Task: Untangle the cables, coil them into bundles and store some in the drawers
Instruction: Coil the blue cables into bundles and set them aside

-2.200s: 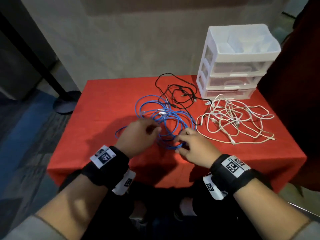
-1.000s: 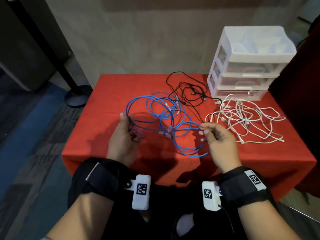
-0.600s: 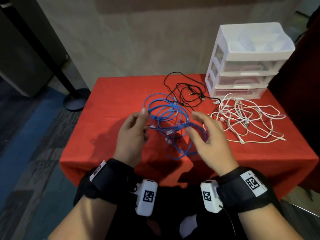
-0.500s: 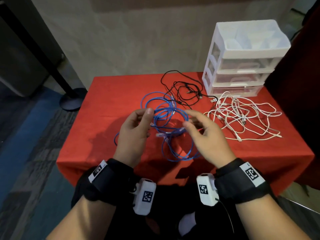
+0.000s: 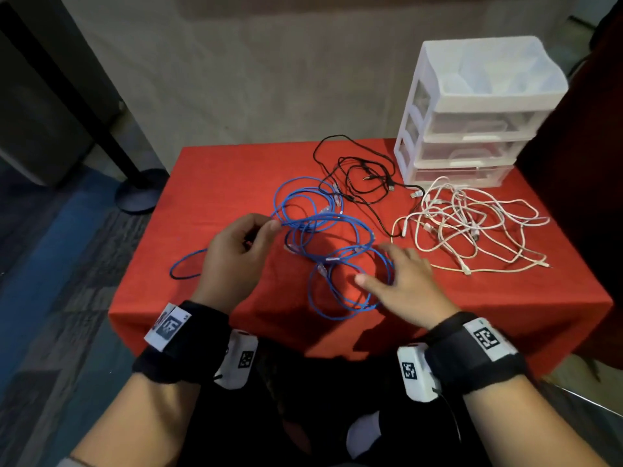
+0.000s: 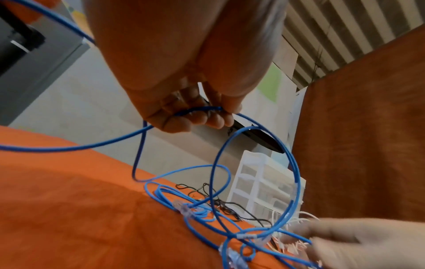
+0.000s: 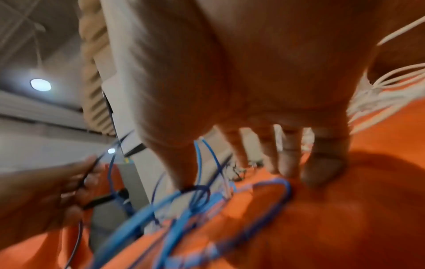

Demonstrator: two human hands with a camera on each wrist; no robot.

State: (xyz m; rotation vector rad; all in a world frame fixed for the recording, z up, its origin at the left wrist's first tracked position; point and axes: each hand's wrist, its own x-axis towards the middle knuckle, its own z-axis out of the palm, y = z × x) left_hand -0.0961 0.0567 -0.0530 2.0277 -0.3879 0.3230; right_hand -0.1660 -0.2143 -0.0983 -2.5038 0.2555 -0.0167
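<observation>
A tangled blue cable [image 5: 323, 227] lies in loops mid-table on the red cloth [image 5: 215, 183]. My left hand [image 5: 266, 230] pinches one strand and holds it a little above the cloth; the left wrist view shows the fingers curled round that blue cable [image 6: 292, 160]. My right hand [image 5: 372, 264] is spread flat-fingered over the nearer loops, fingertips [image 7: 322, 172] down on the cloth, gripping nothing. A black cable [image 5: 357, 176] lies behind the blue one. A pile of white cables [image 5: 472, 227] lies to the right.
A white three-drawer unit [image 5: 472, 129] stands at the back right corner, drawers closed, with an open tray on top. One blue strand [image 5: 183, 267] trails off left of my left hand. A black stand base [image 5: 141, 193] sits on the floor beyond the table's left edge.
My right hand has dropped from the raised strands to the cloth, fingers spread over the lower loops. My left hand keeps its pinch on the blue cable, and the loops have sagged onto the table.
</observation>
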